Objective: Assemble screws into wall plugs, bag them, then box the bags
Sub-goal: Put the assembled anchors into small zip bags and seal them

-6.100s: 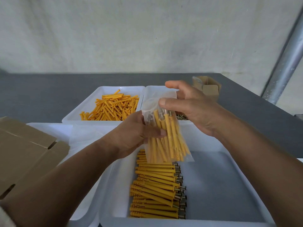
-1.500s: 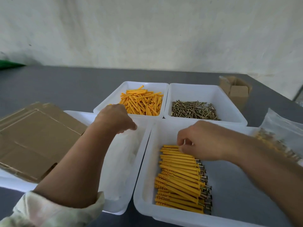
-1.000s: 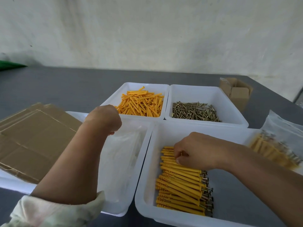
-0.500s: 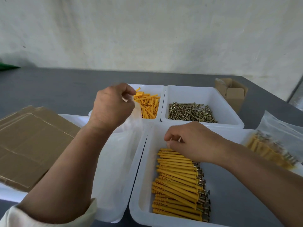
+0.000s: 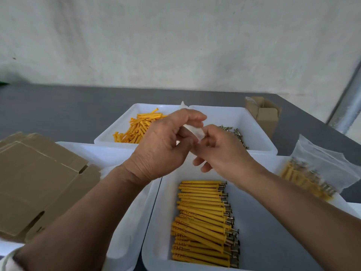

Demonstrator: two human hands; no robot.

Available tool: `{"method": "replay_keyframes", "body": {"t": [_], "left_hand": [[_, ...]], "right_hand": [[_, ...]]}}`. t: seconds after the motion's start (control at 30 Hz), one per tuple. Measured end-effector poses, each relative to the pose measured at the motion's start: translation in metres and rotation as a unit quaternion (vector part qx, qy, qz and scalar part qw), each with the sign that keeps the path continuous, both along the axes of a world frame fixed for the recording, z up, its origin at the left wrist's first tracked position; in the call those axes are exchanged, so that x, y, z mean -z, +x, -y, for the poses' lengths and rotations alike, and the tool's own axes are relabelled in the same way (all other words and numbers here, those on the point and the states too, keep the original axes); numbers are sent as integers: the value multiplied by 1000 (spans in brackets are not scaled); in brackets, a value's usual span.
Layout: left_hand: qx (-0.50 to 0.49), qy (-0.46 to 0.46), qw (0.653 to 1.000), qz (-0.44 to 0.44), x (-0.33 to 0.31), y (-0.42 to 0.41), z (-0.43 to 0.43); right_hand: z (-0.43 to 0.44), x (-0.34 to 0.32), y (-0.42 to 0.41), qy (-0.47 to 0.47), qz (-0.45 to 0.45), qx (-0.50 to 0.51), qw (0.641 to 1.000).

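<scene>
My left hand [image 5: 162, 147] and my right hand [image 5: 220, 151] meet above the trays, and both pinch an empty clear plastic bag [image 5: 194, 131] between fingertips. Below them a white tray [image 5: 273, 241] holds a row of assembled yellow plugs with screws [image 5: 203, 222]. Loose yellow wall plugs [image 5: 136, 128] fill the far left tray, and loose screws [image 5: 236, 134] lie in the far right tray. A filled bag [image 5: 312, 173] of assembled plugs lies at the right.
Flattened cardboard boxes [image 5: 33, 182] lie at the left on a white tray. A small open cardboard box [image 5: 263, 114] stands at the far right of the grey table [image 5: 58, 110]. A metal post [image 5: 349, 100] rises at the right edge.
My left hand lifted an empty bag from the near left tray and moved right. My right hand rose off the assembled plugs and took hold of the bag too.
</scene>
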State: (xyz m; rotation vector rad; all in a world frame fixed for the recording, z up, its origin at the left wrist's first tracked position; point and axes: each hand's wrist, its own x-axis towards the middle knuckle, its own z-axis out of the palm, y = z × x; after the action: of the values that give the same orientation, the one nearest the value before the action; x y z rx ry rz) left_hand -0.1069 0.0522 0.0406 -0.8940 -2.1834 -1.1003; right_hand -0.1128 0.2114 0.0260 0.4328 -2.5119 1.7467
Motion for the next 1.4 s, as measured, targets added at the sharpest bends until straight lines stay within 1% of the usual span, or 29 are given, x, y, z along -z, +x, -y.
{"method": "replay_keyframes", "body": {"t": [0.07, 0.1, 0.17, 0.2, 0.23, 0.27, 0.3, 0.33, 0.37, 0.43, 0.5, 0.57, 0.63, 0.7, 0.77, 0.83, 0.9, 0.93, 1.0, 1.1, 1.17, 1.2, 1.27, 1.33, 1.4], "left_hand": [[-39, 51, 998, 4, 1, -5, 1], [-83, 78, 993, 12, 1, -8, 3], [-212, 97, 971, 50, 1, -17, 10], [-273, 95, 953, 88, 2, -21, 16], [-311, 97, 935, 141, 3, -26, 22], [-321, 114, 918, 204, 2, -30, 29], [-306, 151, 901, 268, 1, -32, 34], [-270, 201, 883, 327, 0, -33, 37], [-225, 249, 864, 376, -2, -32, 39], [-153, 315, 823, 447, -4, -29, 39], [-112, 337, 794, 494, -4, -26, 38], [-55, 334, 781, 524, -4, -25, 38], [3, 322, 779, 538, -6, -22, 38], [31, 301, 785, 541, -7, -20, 38], [13, 267, 802, 533, -3, -20, 37], [-42, 208, 832, 513, 0, -20, 35], [-67, 176, 846, 498, 3, -20, 32], [-68, 179, 847, 495, 3, -20, 32], [-61, 216, 841, 493, 2, -21, 31], [-32, 307, 812, 495, -2, -20, 31], [-29, 341, 801, 491, -3, -20, 30], [-38, 337, 806, 485, -3, -20, 30], [-59, 293, 835, 463, -3, -19, 30], [-65, 241, 864, 436, -2, -18, 29], [-59, 204, 882, 421, -1, -16, 26]], "right_hand": [[-4, -1, -1, -34, 32, 2, 999], [-6, -2, -1, -50, 47, 3, 998], [-8, -3, -2, -85, 74, 5, 994], [-9, -3, -2, -103, 83, 6, 991], [-11, -4, -3, -121, 89, 6, 989], [-12, -5, -3, -139, 92, 6, 986], [-13, -7, -4, -157, 93, 4, 983], [-14, -8, -5, -174, 94, 2, 980], [-15, -9, -5, -191, 95, -1, 977], [-15, -10, -5, -220, 104, -7, 970], [-15, -9, -5, -237, 119, -11, 964], [-15, -7, -6, -234, 131, -13, 963], [-15, -5, -6, -222, 144, -10, 964], [-15, -3, -7, -213, 160, -4, 964], [-16, -2, -9, -194, 175, 0, 965], [-17, 0, -11, -167, 186, 5, 968], [-18, 2, -12, -150, 194, 9, 969], [-19, 3, -13, -147, 195, 10, 970], [-20, 3, -14, -147, 195, 12, 970], [-21, 3, -16, -150, 194, 19, 969], [-20, 3, -17, -150, 196, 18, 969], [-19, 4, -17, -151, 195, 17, 969], [-19, 5, -17, -136, 186, 32, 973], [-21, 5, -19, -90, 165, 64, 980], [-24, 4, -19, -60, 144, 84, 984]]}}
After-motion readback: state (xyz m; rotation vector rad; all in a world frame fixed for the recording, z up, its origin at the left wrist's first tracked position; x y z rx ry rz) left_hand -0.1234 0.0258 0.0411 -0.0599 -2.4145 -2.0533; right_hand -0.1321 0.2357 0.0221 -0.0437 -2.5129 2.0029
